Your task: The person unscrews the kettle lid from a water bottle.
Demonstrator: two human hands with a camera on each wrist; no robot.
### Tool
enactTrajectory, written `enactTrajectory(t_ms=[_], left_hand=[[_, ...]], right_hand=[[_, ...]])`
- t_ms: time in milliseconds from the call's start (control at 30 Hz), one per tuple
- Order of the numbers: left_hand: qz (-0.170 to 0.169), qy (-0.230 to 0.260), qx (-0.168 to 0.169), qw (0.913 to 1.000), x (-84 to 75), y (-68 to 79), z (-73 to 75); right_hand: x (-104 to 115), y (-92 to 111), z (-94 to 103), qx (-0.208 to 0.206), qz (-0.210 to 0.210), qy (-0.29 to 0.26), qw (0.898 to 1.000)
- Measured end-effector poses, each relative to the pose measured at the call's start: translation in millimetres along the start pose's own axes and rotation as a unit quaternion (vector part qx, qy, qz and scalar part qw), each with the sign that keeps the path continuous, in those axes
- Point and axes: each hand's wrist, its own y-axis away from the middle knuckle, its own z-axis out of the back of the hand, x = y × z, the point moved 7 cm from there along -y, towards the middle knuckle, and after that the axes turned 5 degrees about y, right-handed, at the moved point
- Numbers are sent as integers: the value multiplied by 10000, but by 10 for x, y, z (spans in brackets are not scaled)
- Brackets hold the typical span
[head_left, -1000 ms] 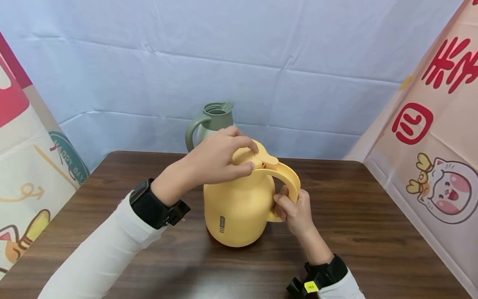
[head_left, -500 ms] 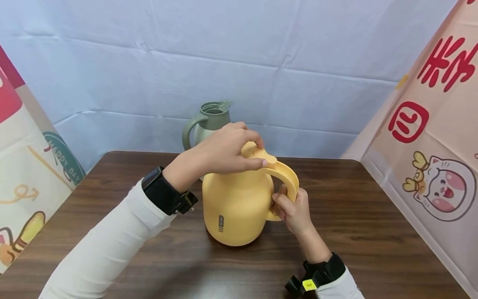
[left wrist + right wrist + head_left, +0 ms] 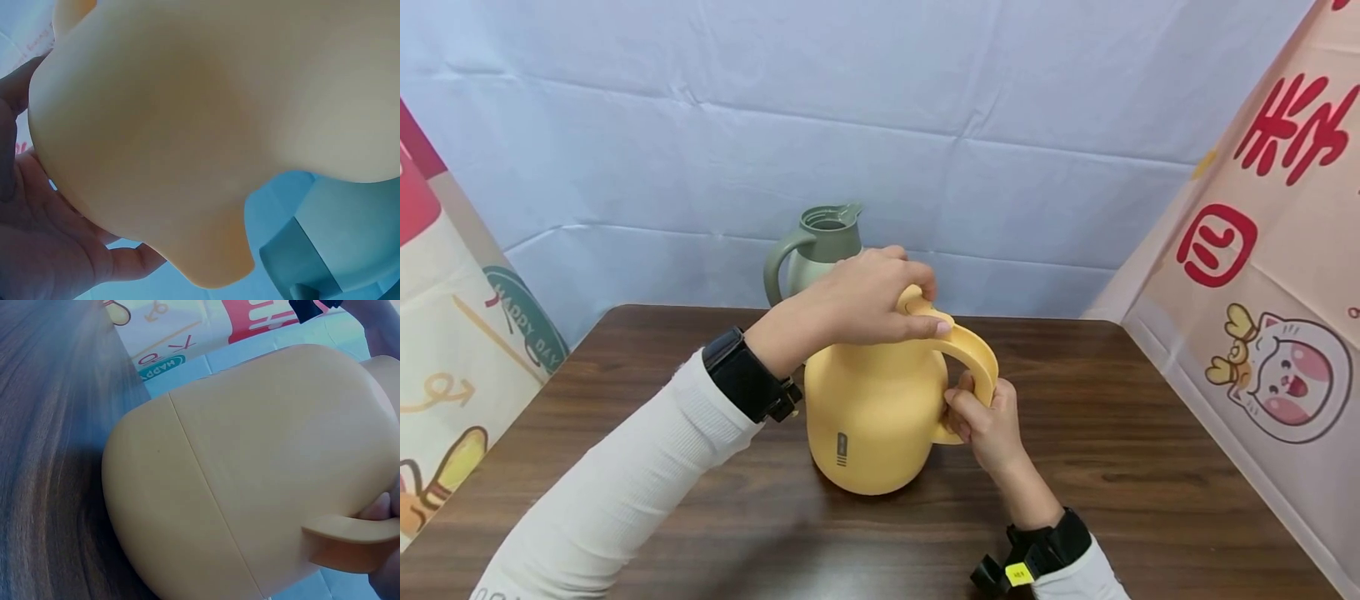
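Note:
A yellow thermos jug (image 3: 872,417) stands upright on the wooden table. From above, my left hand (image 3: 857,296) grips its lid (image 3: 915,302), thumb on the near side and fingers over the far side. The left wrist view shows the same hand (image 3: 56,244) wrapped about the rounded top of the jug (image 3: 175,125). Low on the jug's handle (image 3: 981,358), my right hand (image 3: 996,425) keeps its grip. In the right wrist view the handle (image 3: 344,531) passes into the fingers of that hand (image 3: 387,569) at the edge.
Behind the yellow jug stands a green jug (image 3: 820,237) with its top uncovered, partly hidden by my left arm. A pale blue cloth (image 3: 700,150) hangs behind the table (image 3: 1150,433). Printed sheets (image 3: 1262,350) flank both sides.
My left hand has shifted right over the lid, its thumb moving from the lid's near left side towards the handle. The jug and my right hand stay in place.

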Motion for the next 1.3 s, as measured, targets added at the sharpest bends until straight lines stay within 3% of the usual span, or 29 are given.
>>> enactTrajectory(t_ms=[333,633,1000,1300], left_hand=[[119,-75,42,9999,-4,-2,-4],[328,-167,-46,9993,-29,-30,-17],[402,-566,-312,9971,-58,-30,-20],[1013,-765,-405,9911,-11,-25,-16]], right_hand=[[-12,0,-2,-116,-65,72,9999],[-31,26,23,-681,-225,143,9973],[-4,27,14,-1009,119,-76,9948],[0,10,14,-1200,151,357,9920]])
